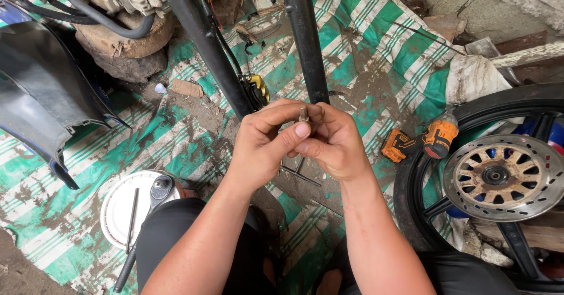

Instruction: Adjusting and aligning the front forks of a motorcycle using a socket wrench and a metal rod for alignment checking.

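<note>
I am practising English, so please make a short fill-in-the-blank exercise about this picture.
1. Both hands pinch a small metal ____ between them.
2. The orange cordless drill lies beside the ____.
3. The ratchet wrench rests on a white ____.

Missing words: bolt; wheel; lid.

We see a small dull metal bolt [304, 115], greasy and worn. The tarp [376, 66] under it looks like woven plastic, striped green and white, matt and caked with dirt. The fork tubes [305, 36] are smooth black metal with a faint sheen. The brake disc [502, 174] is bare metal, rusted rough. The drill [420, 142] has orange plastic casing, and the lid [117, 204] is smooth white plastic.
</note>
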